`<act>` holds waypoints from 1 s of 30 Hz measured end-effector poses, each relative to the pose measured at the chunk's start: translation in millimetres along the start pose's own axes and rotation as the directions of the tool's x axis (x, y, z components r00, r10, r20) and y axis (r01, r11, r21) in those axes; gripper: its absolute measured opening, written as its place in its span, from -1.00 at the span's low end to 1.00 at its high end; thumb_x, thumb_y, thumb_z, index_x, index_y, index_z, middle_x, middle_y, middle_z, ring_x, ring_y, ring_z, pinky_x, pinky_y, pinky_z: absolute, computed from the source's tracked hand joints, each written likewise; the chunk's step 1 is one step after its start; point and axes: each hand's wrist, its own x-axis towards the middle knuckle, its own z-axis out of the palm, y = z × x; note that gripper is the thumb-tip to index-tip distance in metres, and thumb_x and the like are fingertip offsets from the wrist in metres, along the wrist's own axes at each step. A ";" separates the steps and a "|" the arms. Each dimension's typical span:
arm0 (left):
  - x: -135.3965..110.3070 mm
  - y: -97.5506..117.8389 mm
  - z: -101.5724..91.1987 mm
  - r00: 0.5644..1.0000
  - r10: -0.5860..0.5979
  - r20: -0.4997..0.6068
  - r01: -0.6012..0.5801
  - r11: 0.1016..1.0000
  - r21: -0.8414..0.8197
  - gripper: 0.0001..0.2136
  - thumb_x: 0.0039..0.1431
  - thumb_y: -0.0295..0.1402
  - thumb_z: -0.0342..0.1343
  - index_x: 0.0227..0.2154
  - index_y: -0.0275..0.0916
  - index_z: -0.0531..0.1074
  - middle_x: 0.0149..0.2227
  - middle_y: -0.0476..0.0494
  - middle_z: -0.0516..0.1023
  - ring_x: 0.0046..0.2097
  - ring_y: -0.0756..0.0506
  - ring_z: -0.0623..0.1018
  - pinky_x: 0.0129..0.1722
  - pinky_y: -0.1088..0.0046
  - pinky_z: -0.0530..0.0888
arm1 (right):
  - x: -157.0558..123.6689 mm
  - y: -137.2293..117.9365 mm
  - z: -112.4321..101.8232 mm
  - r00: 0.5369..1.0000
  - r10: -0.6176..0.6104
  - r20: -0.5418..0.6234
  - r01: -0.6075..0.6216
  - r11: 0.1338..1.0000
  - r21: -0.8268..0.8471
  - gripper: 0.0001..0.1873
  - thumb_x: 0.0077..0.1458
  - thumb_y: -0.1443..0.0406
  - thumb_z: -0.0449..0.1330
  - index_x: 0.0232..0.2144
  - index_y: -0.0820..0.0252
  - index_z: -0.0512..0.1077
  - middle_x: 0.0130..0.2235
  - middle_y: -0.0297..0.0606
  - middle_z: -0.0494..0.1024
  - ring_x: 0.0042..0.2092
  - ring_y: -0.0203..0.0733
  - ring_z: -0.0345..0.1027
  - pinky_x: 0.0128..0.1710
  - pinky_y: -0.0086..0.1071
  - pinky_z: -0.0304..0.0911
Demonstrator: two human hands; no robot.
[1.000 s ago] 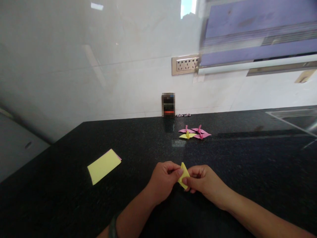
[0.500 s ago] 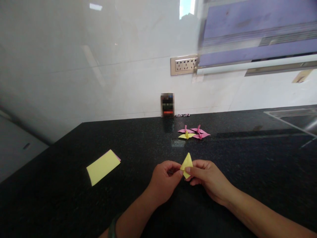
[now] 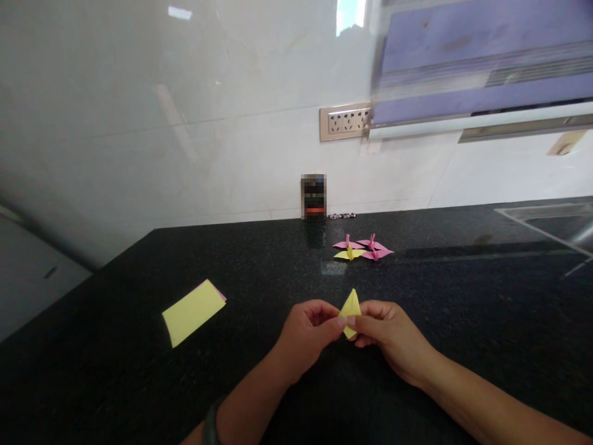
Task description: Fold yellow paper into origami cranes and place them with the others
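A small folded yellow paper [image 3: 352,305], kite-shaped with one point facing away from me, is held above the dark counter. My left hand [image 3: 309,337] pinches its left edge between thumb and fingers. From the right, my right hand [image 3: 393,330] grips the same paper, its thumb pressed on the front face. The two thumbs almost meet at the paper's middle, and the fingers behind it are partly hidden. Beyond the hands sit a yellow paper crane [image 3: 350,253] and several pink paper cranes [image 3: 376,253], grouped close together.
Yellow paper sheets [image 3: 193,314] lie at the left with a pink edge showing beneath. A phone with a blurred screen [image 3: 314,196] leans against the wall, a beaded strap [image 3: 341,216] beside it. A sink [image 3: 556,222] is at the right; a socket panel [image 3: 345,122] is on the wall.
My left thumb has slid slightly up and right onto the paper's front. The folded paper has dropped very slightly. Everything else stays in place.
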 end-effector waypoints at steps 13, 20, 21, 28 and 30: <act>1.7 0.3 -3.0 0.999 -0.028 -0.044 0.030 0.998 0.054 -0.84 -0.17 -0.33 0.16 -0.59 -0.36 0.39 -0.64 -0.04 0.41 -0.58 0.06 0.34 -0.55 0.55 0.26 | -1.6 -1.9 -0.6 0.999 0.034 0.042 -0.030 0.995 -0.095 -0.88 -0.17 0.32 0.20 -0.61 0.31 0.43 -0.59 -0.32 0.44 -0.56 -0.41 0.24 -0.57 -0.56 0.13; 1.4 1.1 -5.2 0.999 -0.022 -0.035 0.025 0.997 0.075 -0.85 -0.17 -0.35 0.15 -0.60 -0.37 0.39 -0.65 -0.04 0.40 -0.59 0.06 0.33 -0.56 0.56 0.25 | 0.0 -2.8 -1.3 0.997 0.050 0.057 -0.041 0.989 -0.142 -0.85 -0.17 0.29 0.20 -0.62 0.31 0.43 -0.63 -0.33 0.42 -0.58 -0.41 0.23 -0.59 -0.56 0.11; 1.4 0.8 -5.4 0.999 -0.021 -0.034 0.024 0.997 0.076 -0.85 -0.16 -0.36 0.15 -0.61 -0.37 0.39 -0.65 -0.03 0.40 -0.59 0.07 0.33 -0.57 0.56 0.24 | 0.0 -2.9 -1.5 0.996 0.057 0.062 -0.048 0.989 -0.142 -0.85 -0.17 0.28 0.19 -0.62 0.31 0.43 -0.63 -0.33 0.42 -0.58 -0.41 0.23 -0.59 -0.56 0.11; 2.1 -0.5 -5.7 0.999 -0.035 0.028 0.036 0.999 -0.017 -0.83 -0.18 -0.35 0.17 -0.51 -0.37 0.42 -0.56 -0.07 0.44 -0.53 0.05 0.37 -0.50 0.54 0.29 | -2.1 -6.5 -0.5 0.992 0.064 0.112 -0.047 0.987 -0.152 -0.84 -0.17 0.29 0.19 -0.63 0.32 0.41 -0.63 -0.34 0.40 -0.57 -0.41 0.23 -0.56 -0.55 0.12; 2.8 -1.2 -5.4 0.998 -0.041 0.041 0.043 0.998 -0.046 -0.83 -0.19 -0.36 0.18 -0.50 -0.37 0.42 -0.54 -0.09 0.45 -0.51 0.04 0.39 -0.48 0.53 0.30 | -3.1 -7.6 0.8 0.988 0.077 0.137 -0.053 0.985 -0.167 -0.84 -0.17 0.30 0.19 -0.63 0.32 0.40 -0.62 -0.34 0.40 -0.58 -0.42 0.22 -0.56 -0.54 0.11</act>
